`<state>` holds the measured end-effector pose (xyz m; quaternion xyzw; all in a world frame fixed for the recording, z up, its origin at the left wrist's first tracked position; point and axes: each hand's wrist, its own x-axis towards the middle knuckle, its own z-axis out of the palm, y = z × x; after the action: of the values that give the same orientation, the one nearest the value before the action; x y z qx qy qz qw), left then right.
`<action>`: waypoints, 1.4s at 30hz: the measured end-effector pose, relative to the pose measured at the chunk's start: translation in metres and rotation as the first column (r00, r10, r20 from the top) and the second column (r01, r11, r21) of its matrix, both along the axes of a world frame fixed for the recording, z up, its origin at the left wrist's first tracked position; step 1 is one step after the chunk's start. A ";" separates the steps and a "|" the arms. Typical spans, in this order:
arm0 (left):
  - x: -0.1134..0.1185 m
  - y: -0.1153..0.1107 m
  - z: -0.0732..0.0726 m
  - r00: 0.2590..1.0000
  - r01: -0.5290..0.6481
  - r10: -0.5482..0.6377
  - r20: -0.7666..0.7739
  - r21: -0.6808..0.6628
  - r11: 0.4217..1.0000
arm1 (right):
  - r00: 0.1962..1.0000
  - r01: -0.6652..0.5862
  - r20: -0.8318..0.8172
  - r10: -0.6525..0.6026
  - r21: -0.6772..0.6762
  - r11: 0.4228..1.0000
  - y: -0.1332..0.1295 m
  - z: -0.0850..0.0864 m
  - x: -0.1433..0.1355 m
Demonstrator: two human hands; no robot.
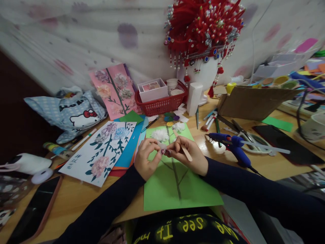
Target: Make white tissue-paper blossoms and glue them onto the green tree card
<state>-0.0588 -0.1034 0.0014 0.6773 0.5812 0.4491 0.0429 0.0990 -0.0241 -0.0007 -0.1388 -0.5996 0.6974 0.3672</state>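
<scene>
Above a green sheet of paper [200, 193] with a dark branch drawn on it, both my hands meet at the fingertips. My left hand [148, 156] pinches a small piece of thin white paper [161, 145]. The fingertips of my right hand [189, 154] close on the same white piece, and a wooden craft stick [187, 153] is also tucked in that hand. White ruffled paper flowers, one large [160, 135] and one smaller [178, 127], sit on the upper part of the green sheet.
A finished flower picture [101, 152] lies left over coloured sheets. Right are a blue hot glue gun [232, 144], scissors [245, 134] and a black phone [289, 144]. Behind stand a red basket [158, 107], a cardboard box [254, 101] and a red beaded headdress [205, 30].
</scene>
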 end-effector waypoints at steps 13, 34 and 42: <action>-0.010 0.002 -0.002 0.950 0.066 -0.073 0.304 0.033 0.997 | 0.997 0.036 0.070 -0.035 -0.005 0.999 -0.001 0.001 0.000; -0.022 0.008 0.011 0.414 0.080 -0.049 0.909 0.017 0.997 | 0.985 0.020 0.167 -0.032 0.071 0.997 -0.002 -0.003 0.001; -0.024 0.008 0.006 0.496 0.184 -0.110 0.861 0.020 0.983 | 0.968 -0.086 0.252 0.008 0.300 0.950 -0.007 0.004 0.006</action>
<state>-0.0832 -0.0955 0.0074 0.4110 0.4399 0.6979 0.3881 0.1048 -0.0313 0.0038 -0.1514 -0.7455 0.5808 0.2898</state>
